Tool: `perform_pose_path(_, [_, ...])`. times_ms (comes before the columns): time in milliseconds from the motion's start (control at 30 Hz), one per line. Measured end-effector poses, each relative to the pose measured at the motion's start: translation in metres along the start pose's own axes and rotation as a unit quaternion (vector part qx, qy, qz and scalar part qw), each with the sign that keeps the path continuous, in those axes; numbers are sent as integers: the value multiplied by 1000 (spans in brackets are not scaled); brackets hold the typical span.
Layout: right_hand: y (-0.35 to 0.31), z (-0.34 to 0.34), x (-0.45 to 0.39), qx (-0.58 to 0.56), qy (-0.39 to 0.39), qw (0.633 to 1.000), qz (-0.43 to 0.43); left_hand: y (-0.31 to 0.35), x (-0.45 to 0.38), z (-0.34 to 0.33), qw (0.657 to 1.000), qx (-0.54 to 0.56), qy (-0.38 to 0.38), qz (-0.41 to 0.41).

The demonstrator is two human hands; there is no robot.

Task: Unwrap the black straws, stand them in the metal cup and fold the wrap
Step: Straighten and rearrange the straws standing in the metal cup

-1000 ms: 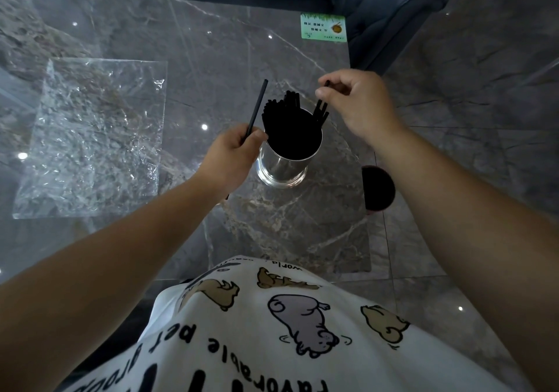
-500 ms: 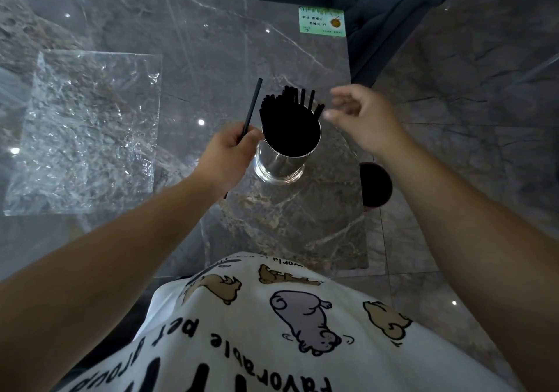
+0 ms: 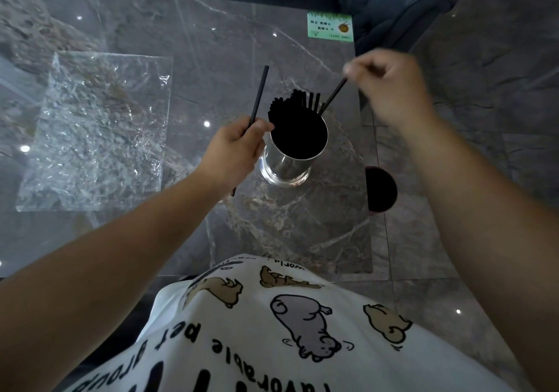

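Metal cup (image 3: 290,161) is our landmark in the head view, standing on the marble surface (image 3: 211,44), packed with black straws (image 3: 295,119) already upright. We see the left hand (image 3: 233,152) touching or just beside the cup's left wall, fingers curled around one loose straw (image 3: 258,95) that points up and away past the cup. Right hand (image 3: 390,89), blurred, is up and to the right of the cup, pinching the top of a tilted straw (image 3: 332,95) whose lower end sits among the others at the rim. Clear wrap (image 3: 93,131) lies flat and crinkled, well apart to the cup's left, not yet folded. Green card (image 3: 329,26) lies beyond the cup; dark round thing (image 3: 382,189) sits at the surface edge to its right. We judge the straws light, thin, stiff but easy to crease, so hold them near mid-length or the top end. Wrap looks light, slippery, springy; take it by the corners.
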State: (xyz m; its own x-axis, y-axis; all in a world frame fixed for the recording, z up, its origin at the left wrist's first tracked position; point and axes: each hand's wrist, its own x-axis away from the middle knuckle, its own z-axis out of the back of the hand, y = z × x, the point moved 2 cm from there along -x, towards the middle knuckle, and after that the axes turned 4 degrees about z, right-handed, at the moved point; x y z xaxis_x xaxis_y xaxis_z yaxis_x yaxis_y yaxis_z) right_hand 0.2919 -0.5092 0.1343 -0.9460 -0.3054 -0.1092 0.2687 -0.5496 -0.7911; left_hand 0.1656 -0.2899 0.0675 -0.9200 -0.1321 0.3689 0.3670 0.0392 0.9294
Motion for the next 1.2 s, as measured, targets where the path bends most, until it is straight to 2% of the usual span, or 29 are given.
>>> perform_pose_path(67, [-20,19,-7,-25,43,999,21,9,2,-3,999,25,-7,-19])
perform_pose_path(133, [-39,27,-10,-59,55,996,41,19,3,-8,998,49,-10,-45])
perform_pose_path(267, [-57,-1,-8,-104,-22,994,23,28,2,-22,994,86,-41,-45])
perform_pose_path(400, [-53,-35,0,-154,-69,985,-28,24,9,-24,997,24,-50,-56])
perform_pose_path(533, [-44,-52,1,-115,-103,987,-32,15,18,-18,984,138,-112,18])
perform_pose_path(633, [-26,-39,-11,-124,-44,989,-65,4,21,-7,978,179,-92,51])
perform_pose_path(700, [-7,-28,-19,-67,-8,995,-70,-3,22,-1,974,207,-71,60])
perform_pose_path(733, [2,-27,-20,-34,-15,997,-65,-7,22,2,972,217,-62,64])
perform_pose_path(867, [15,-45,-20,36,-154,987,-25,-20,22,8,969,229,-43,81])
perform_pose_path(967, [8,-61,-24,47,-197,979,7,-25,22,5,966,238,-36,95])
perform_pose_path(1200, [12,-61,-28,3,-126,992,-15,-23,21,2,967,233,-28,101])
